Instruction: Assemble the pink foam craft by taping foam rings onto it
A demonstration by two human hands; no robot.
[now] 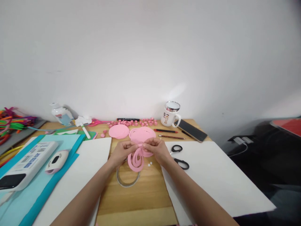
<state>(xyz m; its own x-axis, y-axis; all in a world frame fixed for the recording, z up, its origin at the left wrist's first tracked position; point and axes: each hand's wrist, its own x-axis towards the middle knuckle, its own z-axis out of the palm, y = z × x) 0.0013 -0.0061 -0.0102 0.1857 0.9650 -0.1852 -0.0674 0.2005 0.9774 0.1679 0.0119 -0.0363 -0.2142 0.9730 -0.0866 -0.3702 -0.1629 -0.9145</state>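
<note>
My left hand (122,150) and my right hand (158,150) meet over the middle of the wooden table (145,194). Both pinch the top of a pink paper spiral strip (136,160), which hangs down in loops between them. Just beyond the hands lie pink paper discs (118,131) and a cut pink spiral (142,134). A roll of clear tape (127,179) lies on the wood below the strip. Small white scraps (149,164) lie beside my right hand.
Black scissors (179,155) rest on a white sheet (211,175) at right. Another white sheet (80,175), teal paper (35,194), a white box (25,164) and a punch (56,160) lie left. Mug (169,114), phone (191,130), pencils (171,137), small pink rolls (131,122) at back.
</note>
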